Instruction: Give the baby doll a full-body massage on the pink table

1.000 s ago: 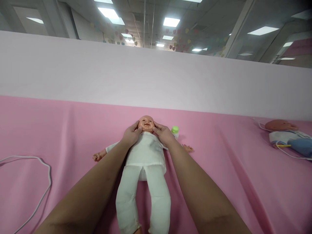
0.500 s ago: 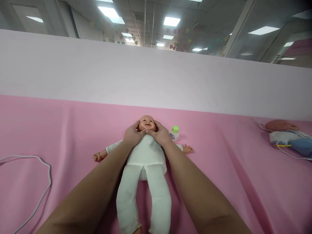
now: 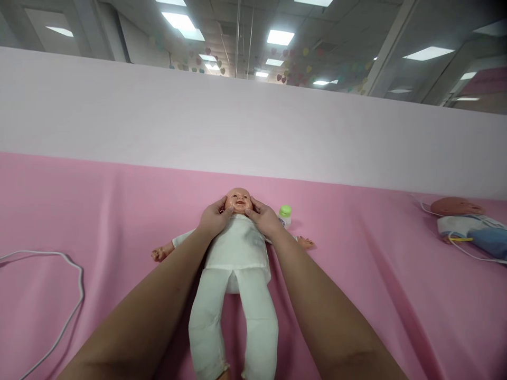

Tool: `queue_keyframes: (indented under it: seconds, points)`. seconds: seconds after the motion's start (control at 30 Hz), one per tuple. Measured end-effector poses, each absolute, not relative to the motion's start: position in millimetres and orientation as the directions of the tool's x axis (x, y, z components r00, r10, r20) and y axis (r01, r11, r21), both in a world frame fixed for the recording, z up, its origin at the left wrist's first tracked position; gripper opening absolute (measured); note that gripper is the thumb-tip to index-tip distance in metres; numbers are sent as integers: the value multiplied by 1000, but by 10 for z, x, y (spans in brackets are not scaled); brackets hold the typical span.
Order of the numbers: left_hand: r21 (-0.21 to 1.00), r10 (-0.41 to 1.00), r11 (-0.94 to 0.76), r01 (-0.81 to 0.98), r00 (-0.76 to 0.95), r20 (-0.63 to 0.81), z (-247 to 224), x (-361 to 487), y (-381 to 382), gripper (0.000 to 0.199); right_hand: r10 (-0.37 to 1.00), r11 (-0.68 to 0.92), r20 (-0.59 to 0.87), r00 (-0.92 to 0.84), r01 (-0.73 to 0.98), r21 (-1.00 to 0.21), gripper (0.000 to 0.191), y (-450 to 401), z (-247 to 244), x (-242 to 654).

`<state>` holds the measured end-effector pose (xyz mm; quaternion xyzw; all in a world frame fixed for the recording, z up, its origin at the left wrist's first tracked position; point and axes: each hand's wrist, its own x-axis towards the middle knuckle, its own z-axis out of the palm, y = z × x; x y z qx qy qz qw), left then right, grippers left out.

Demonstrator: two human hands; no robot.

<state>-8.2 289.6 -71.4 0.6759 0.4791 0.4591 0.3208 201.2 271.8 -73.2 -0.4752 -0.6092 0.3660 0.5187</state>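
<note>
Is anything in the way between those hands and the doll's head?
Nothing visible: the left hand and right hand touch the doll's head, one on each side. The green-capped bottle is outside, past the right hand.

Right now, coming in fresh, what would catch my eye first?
Probably the white-clothed doll lying face up in the middle, its head cupped between left hand and right hand. Next, the green-capped bottle just beyond the right hand stands out against the pink covering. At the far right edge lies a second doll in white and blue.
</note>
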Motion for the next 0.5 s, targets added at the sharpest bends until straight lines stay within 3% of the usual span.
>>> queue_keyframes:
  seconds: [0.3, 0.5]
  points:
    - [923, 964, -263, 280, 30, 265, -757, -83, 2969, 58, 967, 255, 253, -35, 107, -961, 58, 2713, -718, 2043]
    - [892, 957, -287, 350, 74, 280, -706, -51, 2879, 81, 957, 275, 287, 47, 175, -945, 68, 2726, -741, 1966]
